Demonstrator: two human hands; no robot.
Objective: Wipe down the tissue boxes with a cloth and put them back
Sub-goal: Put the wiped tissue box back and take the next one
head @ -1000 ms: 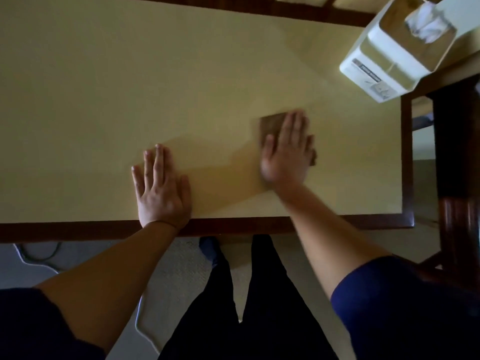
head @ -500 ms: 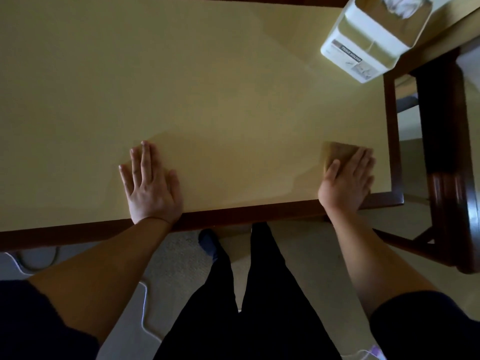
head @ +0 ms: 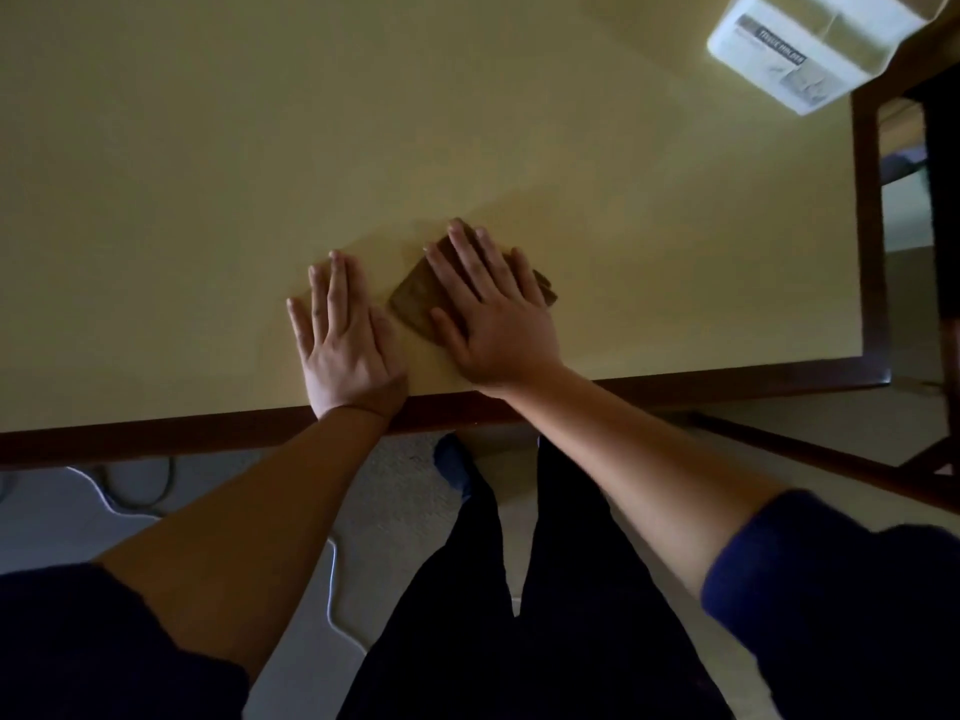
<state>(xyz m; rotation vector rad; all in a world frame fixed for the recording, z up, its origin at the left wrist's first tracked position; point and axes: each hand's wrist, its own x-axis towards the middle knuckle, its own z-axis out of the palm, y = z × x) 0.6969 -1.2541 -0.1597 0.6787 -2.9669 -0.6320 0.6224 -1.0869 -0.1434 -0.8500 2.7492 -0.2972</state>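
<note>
Short dark navy sleeves (head: 831,589) above bare forearms, black trousers (head: 519,641), and a dark blue sock (head: 454,462).

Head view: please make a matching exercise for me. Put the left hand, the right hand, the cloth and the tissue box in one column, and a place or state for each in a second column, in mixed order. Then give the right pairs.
Column one:
1. left hand
2. right hand
3. cloth
4. tissue box

Column two:
A. at the far right corner of the table
B. lies flat and bare on the tabletop
C. brown, pinned under a palm
D. presses flat on the cloth

Right pairs: 1-B, 2-D, 3-C, 4-A
</note>
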